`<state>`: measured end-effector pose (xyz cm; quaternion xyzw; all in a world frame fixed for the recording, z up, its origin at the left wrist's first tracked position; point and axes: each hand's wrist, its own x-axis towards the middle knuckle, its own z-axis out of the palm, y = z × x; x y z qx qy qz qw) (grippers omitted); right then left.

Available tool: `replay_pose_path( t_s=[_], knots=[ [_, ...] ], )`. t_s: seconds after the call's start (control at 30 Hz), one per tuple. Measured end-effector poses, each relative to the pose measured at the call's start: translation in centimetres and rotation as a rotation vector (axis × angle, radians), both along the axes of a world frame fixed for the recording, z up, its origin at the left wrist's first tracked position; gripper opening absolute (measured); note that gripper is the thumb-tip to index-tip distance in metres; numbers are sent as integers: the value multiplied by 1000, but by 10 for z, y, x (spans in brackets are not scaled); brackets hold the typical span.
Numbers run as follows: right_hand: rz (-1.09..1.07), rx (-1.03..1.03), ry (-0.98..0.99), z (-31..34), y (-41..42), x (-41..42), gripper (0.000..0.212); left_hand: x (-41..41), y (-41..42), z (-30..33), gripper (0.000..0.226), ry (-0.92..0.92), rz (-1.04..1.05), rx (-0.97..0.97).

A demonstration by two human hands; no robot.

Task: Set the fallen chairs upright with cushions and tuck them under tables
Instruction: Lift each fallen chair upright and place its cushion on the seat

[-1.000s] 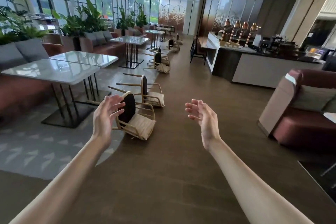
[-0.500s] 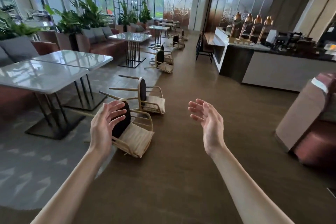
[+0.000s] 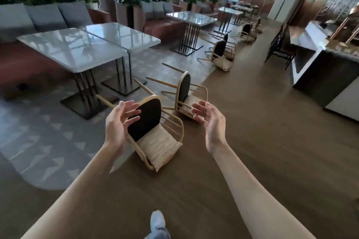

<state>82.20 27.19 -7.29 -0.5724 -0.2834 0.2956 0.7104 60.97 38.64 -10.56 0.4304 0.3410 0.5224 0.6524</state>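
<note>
Our hands spread over a fallen chair.
Left hand (image 3: 118, 122) and right hand (image 3: 208, 122) hold nothing, fingers apart; the chair (image 3: 153, 132) lies between them on the floor (image 3: 252, 141), desk (image 3: 73, 48) beyond our left.

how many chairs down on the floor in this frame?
4 clearly: nearest chair between the open left hand and right hand; second chair just behind; third chair further up the aisle; fourth chair beyond. More may be hidden behind.
</note>
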Motion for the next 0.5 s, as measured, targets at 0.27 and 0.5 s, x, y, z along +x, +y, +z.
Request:
replay_pose_path(
  t_s=[0.27,0.5],
  knots=[
    [148,-198,65,-62,185,131,29,156,143,-74,44,17,117,-185],
    [322,-321,107,-122,297,218,35,228,207,-131,39,0,335,-424]
  ],
)
